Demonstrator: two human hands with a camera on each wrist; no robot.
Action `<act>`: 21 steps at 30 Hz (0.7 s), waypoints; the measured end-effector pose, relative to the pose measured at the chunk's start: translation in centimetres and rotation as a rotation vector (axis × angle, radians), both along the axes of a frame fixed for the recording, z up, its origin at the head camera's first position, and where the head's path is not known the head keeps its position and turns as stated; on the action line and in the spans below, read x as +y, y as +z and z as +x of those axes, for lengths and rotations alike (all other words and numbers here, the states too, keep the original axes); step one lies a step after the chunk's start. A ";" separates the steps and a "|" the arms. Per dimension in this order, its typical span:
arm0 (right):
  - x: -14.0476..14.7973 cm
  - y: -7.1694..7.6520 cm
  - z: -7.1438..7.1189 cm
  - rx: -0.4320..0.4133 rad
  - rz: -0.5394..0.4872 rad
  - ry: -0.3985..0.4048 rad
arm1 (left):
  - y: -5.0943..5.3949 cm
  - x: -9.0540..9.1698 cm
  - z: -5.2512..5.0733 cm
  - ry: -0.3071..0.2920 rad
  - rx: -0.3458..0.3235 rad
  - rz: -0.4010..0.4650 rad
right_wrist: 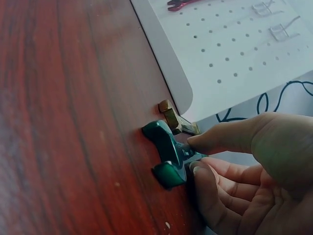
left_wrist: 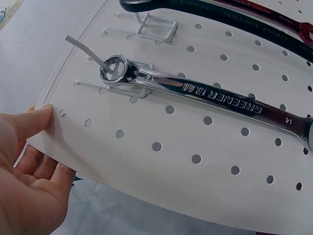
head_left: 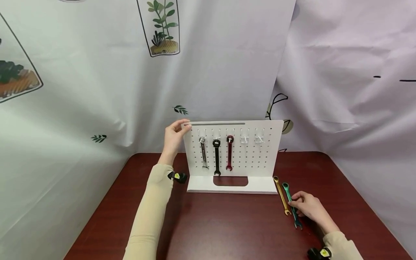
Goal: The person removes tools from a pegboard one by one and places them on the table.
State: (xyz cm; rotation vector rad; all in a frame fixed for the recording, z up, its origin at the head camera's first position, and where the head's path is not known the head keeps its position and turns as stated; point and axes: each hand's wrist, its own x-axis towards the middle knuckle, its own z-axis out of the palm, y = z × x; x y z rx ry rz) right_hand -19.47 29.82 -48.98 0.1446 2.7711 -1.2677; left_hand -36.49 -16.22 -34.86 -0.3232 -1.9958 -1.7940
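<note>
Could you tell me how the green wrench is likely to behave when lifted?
The green wrench looks metallic, so probably stiff and heavy for its size. Its glossy finish may feel slippery. Its forked end should keep it from rolling.

A reddish-brown table with rounded far corners fills the near middle. Around its left, far and right sides hangs a creased pale backdrop, printed with a tall outlined plant, another plant print at far left, small leaf sprigs and, right of centre, a grey-green leaf shape.

The red-brown table bears a white pegboard and gold wrench.
</note>
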 end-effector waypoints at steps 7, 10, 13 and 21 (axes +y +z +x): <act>0.0 -0.1 0.0 0.003 0.005 0.007 | 0.0 0.0 0.0 0.003 -0.003 -0.008; 0.0 -0.1 0.0 0.011 0.013 0.009 | 0.0 0.0 0.1 0.011 -0.011 -0.007; 0.0 -0.3 0.0 0.012 0.017 0.010 | -0.1 0.0 0.1 0.014 -0.020 -0.008; 0.1 -0.3 0.1 0.023 0.027 0.018 | 0.1 0.2 0.2 0.011 -0.019 -0.007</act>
